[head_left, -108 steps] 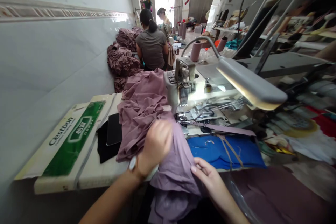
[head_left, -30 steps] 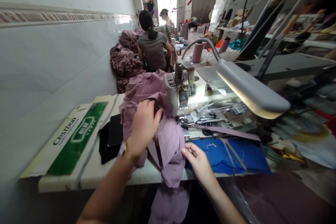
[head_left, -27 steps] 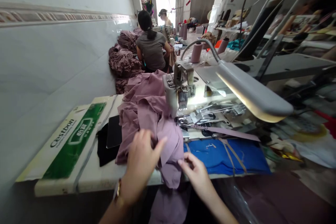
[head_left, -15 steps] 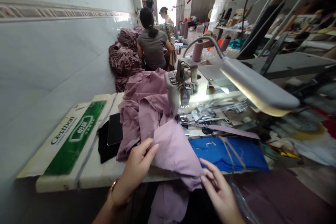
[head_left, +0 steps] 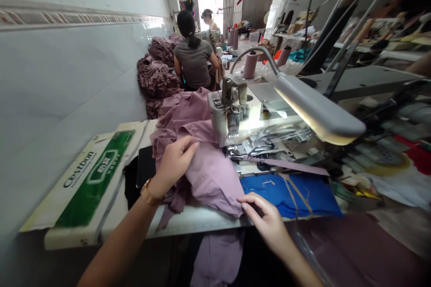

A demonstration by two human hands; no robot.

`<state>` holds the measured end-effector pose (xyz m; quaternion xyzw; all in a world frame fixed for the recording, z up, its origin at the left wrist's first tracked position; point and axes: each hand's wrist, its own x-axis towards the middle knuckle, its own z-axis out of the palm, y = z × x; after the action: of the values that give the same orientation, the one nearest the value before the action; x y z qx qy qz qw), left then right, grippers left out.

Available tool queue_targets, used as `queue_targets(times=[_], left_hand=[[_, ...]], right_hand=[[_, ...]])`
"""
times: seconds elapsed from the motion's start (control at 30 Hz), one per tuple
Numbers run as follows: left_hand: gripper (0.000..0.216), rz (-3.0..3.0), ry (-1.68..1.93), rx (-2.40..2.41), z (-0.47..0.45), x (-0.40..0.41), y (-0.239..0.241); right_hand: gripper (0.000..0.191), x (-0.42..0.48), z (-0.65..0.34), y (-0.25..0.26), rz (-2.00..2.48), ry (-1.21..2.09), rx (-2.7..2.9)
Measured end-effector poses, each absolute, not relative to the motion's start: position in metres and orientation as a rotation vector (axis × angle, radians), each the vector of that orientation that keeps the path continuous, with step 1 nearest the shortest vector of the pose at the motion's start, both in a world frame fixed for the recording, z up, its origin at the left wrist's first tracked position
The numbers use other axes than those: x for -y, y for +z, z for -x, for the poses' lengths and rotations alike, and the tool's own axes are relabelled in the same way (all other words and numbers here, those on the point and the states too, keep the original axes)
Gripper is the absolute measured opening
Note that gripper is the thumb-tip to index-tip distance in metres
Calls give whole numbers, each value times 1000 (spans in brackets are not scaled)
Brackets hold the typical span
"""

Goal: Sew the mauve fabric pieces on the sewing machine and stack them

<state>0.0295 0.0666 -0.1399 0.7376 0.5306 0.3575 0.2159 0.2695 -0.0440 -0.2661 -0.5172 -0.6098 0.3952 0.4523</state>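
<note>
A mauve piece of fabric point(head_left: 215, 175) lies over the front of the sewing machine table point(head_left: 134, 228), its upper edge close to the needle area. My left hand point(head_left: 177, 159) pinches it near the upper left, thumb against fingers. At its lower right corner, my right hand point(head_left: 261, 213) grips the edge between thumb and fingertips. The sewing machine point(head_left: 222, 116) stands just beyond, and a narrow mauve strip point(head_left: 292, 166) runs into its metal guide from the right. More mauve cloth point(head_left: 188, 107) is heaped behind my left hand.
A lamp point(head_left: 316, 107) on a bent neck hangs over the machine. A blue pad point(head_left: 292, 195) covers the table's front right. At the left lie a dark flat device point(head_left: 144, 166) and a green-and-white Cestbon sheet point(head_left: 97, 175). A co-worker point(head_left: 193, 54) sits ahead beside piled fabric point(head_left: 156, 76).
My left hand has moved up and away from me, towards the machine. My right hand has shifted left and slightly up with the fabric's corner, and the fabric lies further forward.
</note>
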Motion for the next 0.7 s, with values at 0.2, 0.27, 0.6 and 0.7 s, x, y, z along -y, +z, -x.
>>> queue_targets(times=[0.2,0.27,0.6,0.7], left_hand=[[23,-2233,1018,-1448,-23,-106,-122],[24,-2277,1014,-1439,-22,-118,-116],[25,-2476,1063,-1391,-22,-167,-88],[26,-2469,1095,-1401,-19,-178,-79]], right_hand=[[21,22,-262,-257,1284,992,1488],[26,14,-258,-254,1287,1005,1492],[31,-7,-262,-240,1329,471,1863],[36,-12,-262,-228,1433,396,2021]])
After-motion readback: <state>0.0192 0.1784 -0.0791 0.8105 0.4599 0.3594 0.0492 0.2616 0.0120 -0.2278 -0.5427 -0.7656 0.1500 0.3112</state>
